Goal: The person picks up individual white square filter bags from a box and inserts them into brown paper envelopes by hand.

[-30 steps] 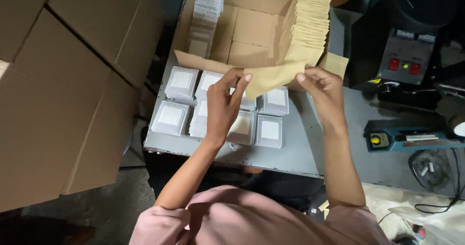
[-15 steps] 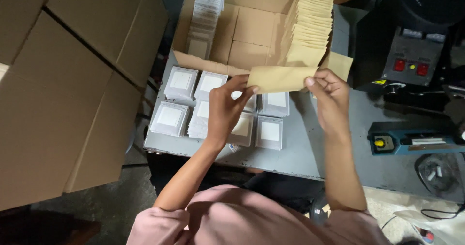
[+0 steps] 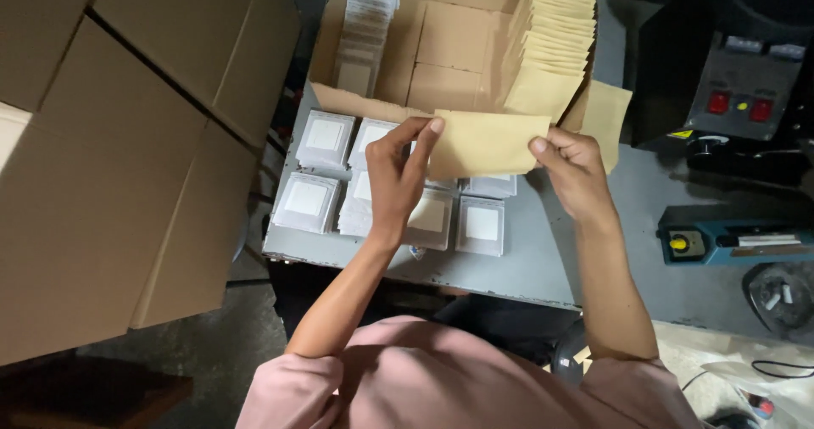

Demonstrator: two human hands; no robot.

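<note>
Gripping tan envelope (image 3: pixel 487 143), left hand (image 3: pixel 397 179), right hand (image 3: pixel 577 168)

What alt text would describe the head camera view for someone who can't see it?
Seen from above, a person's left hand and right hand hold a tan envelope by its ends over a grey table. White flat packs lie below it, and an open carton behind holds more envelopes and packs.

The flat tan paper envelope (image 3: pixel 487 143) now sits lower against the open cardboard box (image 3: pixel 441 56), with the left hand (image 3: pixel 398 179) gripping its edge.
</note>
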